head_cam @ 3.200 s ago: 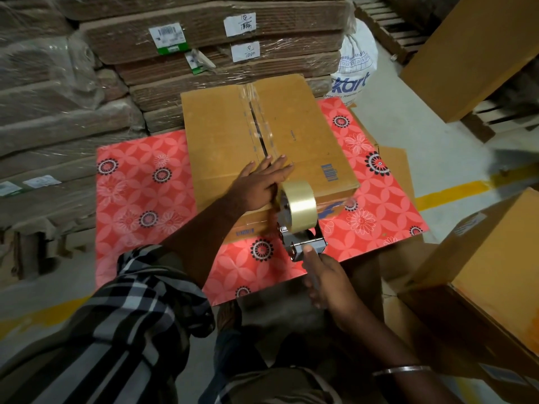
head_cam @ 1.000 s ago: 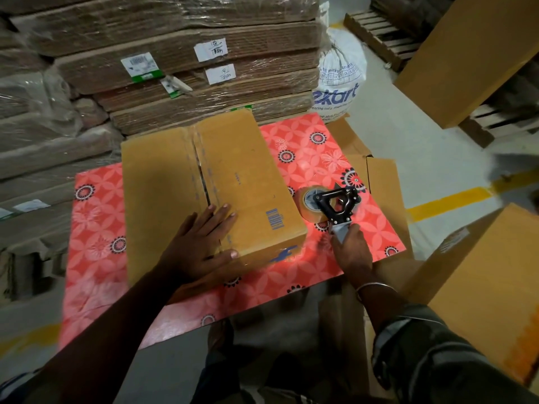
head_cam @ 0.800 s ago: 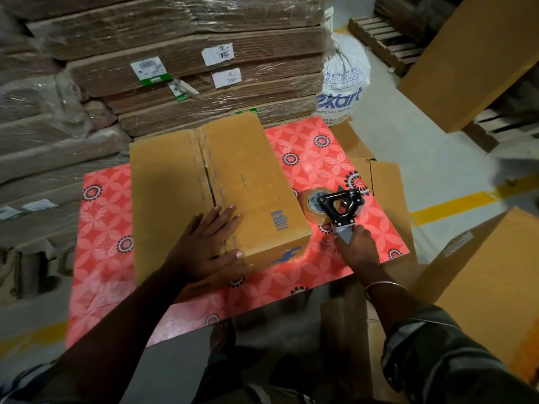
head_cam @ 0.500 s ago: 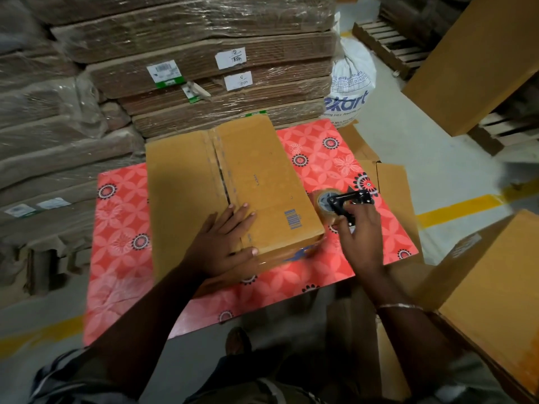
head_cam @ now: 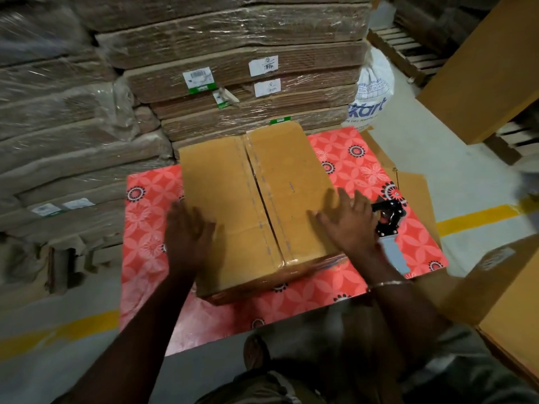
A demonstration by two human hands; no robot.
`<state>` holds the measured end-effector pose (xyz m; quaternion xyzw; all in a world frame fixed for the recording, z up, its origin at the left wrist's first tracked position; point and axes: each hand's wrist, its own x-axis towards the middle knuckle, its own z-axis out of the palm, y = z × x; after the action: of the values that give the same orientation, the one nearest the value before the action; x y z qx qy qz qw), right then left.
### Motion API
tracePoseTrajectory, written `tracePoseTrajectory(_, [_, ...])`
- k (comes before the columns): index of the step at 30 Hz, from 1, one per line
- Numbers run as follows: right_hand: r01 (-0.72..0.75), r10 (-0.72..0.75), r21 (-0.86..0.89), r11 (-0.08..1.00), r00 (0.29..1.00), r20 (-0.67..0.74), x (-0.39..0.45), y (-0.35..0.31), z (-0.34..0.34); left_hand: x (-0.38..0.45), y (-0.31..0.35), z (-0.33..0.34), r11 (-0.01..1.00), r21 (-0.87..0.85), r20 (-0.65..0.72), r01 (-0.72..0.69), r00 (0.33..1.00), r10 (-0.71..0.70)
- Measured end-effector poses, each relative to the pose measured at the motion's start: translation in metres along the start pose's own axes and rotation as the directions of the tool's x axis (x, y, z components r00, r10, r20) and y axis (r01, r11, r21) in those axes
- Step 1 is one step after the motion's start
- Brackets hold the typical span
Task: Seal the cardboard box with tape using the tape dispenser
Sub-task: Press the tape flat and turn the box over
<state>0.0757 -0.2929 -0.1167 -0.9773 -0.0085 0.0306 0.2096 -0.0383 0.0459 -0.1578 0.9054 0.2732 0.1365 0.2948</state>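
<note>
Press the tape down along the seam.
Keep both spread hands, left hand (head_cam: 186, 234) and right hand (head_cam: 348, 221), flat on the cardboard box (head_cam: 253, 199), holding nothing; tape dispenser (head_cam: 389, 225) lies right.

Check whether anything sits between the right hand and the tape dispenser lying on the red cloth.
Nothing visible does. The black-framed tape dispenser with a grey handle lies on the red flowered cloth just right of the right hand, which rests open on the brown cardboard box. The left hand is at the box's far side.
</note>
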Motion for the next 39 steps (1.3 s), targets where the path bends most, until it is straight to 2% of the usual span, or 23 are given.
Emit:
tracePoseTrajectory(1, [-0.064,0.062,0.018,0.998,0.996,0.07,0.009,0.002,-0.001,0.005,-0.012,-0.002,0.979,-0.077,0.077,0.191,0.98,-0.185])
tracePoseTrajectory(2, [-0.092,0.082,0.064,0.994,0.986,0.143,0.017,0.003,0.001,0.006,-0.016,-0.003,0.916,-0.201,0.19,0.346,0.932,-0.31])
tracePoseTrajectory(4, [-0.095,0.051,0.183,0.978,0.971,0.233,0.025,0.0,0.006,0.001,-0.01,-0.002,0.706,-0.494,0.37,0.508,0.857,-0.358])
tracePoseTrajectory(5, [-0.097,0.042,0.216,0.972,0.969,0.244,0.026,-0.004,0.009,-0.003,-0.002,-0.001,0.621,-0.579,0.416,0.528,0.846,-0.333])
tracePoseTrajectory(8, [-0.082,0.042,0.189,0.978,0.978,0.206,0.024,-0.009,0.014,-0.011,0.013,0.004,0.487,-0.704,0.413,0.516,0.856,-0.311])
tracePoseTrajectory(11, [-0.06,0.026,0.167,0.984,0.98,0.196,0.023,-0.013,0.013,-0.011,0.017,0.005,0.434,-0.759,0.382,0.485,0.872,-0.306])
tracePoseTrajectory(16, [-0.076,0.043,0.177,0.981,0.982,0.182,0.024,-0.015,0.013,-0.014,0.005,0.013,0.555,-0.725,0.336,0.408,0.913,-0.233])
tracePoseTrajectory(19, [-0.128,0.064,0.269,0.955,0.97,0.234,0.03,-0.012,0.011,-0.017,0.002,0.01,0.632,-0.664,0.324,0.4,0.916,-0.238])
tracePoseTrajectory(22, [-0.119,0.034,0.302,0.946,0.962,0.27,0.035,-0.006,0.011,-0.018,0.0,0.009,0.695,-0.613,0.302,0.377,0.924,-0.236])
tracePoseTrajectory(28, [-0.144,0.014,0.4,0.905,0.951,0.31,0.058,0.017,0.02,-0.01,-0.007,0.008,0.695,-0.614,0.336,0.373,0.921,-0.197])
tracePoseTrajectory(32, [-0.108,-0.018,0.392,0.913,0.953,0.304,0.062,0.003,0.016,-0.011,-0.004,0.009,0.677,-0.64,0.326,0.364,0.926,-0.19])
tracePoseTrajectory(35, [-0.127,0.005,0.382,0.915,0.952,0.305,0.064,-0.003,0.015,-0.012,0.001,0.008,0.634,-0.672,0.327,0.383,0.921,-0.211])
tracePoseTrajectory(39, [-0.12,0.008,0.365,0.923,0.956,0.293,0.065,-0.003,0.017,-0.014,0.002,0.008,0.625,-0.675,0.35,0.392,0.916,-0.196])
